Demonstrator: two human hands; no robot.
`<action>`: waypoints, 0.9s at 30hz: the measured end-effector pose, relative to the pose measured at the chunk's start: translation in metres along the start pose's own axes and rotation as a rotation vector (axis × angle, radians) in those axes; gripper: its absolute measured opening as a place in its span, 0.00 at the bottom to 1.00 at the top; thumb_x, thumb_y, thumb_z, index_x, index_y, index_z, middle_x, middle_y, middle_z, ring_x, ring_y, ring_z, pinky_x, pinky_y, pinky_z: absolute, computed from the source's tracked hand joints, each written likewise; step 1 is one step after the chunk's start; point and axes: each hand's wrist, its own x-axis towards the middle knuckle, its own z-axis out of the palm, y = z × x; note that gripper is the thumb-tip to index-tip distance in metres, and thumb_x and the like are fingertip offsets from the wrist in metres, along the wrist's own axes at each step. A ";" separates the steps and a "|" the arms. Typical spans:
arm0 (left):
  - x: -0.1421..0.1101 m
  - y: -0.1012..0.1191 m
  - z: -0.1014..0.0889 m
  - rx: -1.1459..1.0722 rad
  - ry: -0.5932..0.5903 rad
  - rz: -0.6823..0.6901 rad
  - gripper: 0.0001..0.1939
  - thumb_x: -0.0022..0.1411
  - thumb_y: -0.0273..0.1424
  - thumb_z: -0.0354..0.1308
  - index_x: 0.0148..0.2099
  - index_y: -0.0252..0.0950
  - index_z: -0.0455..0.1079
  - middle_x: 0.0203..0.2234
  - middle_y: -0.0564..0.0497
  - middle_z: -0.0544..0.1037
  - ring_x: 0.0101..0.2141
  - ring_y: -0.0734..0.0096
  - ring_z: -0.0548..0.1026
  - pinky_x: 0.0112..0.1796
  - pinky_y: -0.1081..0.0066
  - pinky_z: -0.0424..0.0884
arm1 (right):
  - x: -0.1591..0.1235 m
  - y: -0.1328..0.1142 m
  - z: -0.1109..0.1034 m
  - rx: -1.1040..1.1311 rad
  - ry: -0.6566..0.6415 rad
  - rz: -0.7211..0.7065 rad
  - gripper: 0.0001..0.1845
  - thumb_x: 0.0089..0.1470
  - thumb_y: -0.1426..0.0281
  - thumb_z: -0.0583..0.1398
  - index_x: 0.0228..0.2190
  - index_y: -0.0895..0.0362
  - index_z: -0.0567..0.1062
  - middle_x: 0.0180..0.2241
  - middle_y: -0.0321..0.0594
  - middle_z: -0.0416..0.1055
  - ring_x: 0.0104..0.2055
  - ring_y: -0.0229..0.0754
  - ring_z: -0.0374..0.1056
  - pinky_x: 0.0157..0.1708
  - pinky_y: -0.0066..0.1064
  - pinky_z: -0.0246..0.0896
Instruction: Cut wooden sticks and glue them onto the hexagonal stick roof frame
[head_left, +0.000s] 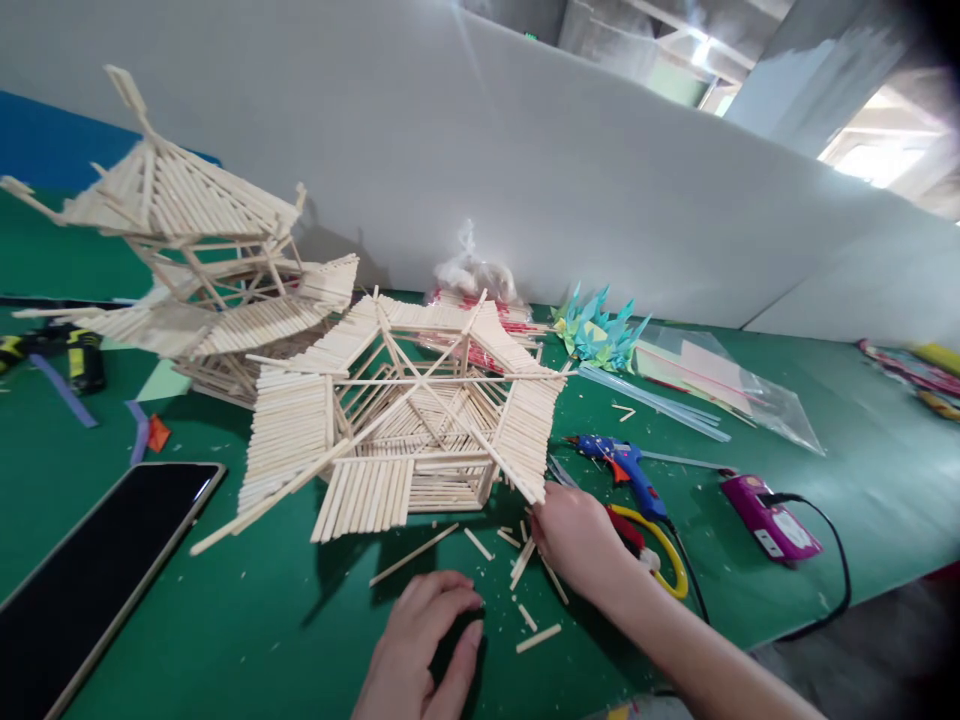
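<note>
A many-sided pavilion model of thin wooden sticks (289, 430) stands in the middle, its roof frame partly covered with rows of sticks. Just below its right corner is my right hand (574, 535), fingers pressed together and their tips mostly hidden. Whatever they hold, I cannot make out. My left hand (420, 650) rests low in front of the model, fingers bent, thumb apart, nothing in it. Loose stick pieces (538, 638) lie between the hands, and a longer stick (414, 555) lies above the left one. Beside my right wrist are pliers or scissors with red and yellow handles (667, 550), partly covered.
A taller stick pavilion (187, 210) stands at back left, and a phone (105, 580) lies at left. To the right are a blue glue gun (619, 465) with its cable, clear glue sticks (660, 405), a purple power strip (772, 515) and a folded-paper piece (598, 330).
</note>
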 end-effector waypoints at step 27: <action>0.019 0.050 -0.003 -0.556 -0.202 -0.547 0.13 0.54 0.34 0.55 0.21 0.34 0.70 0.12 0.57 0.66 0.17 0.77 0.59 0.20 0.76 0.53 | -0.024 -0.035 0.003 1.546 0.163 0.204 0.11 0.47 0.63 0.60 0.24 0.59 0.70 0.18 0.30 0.61 0.21 0.32 0.55 0.22 0.24 0.51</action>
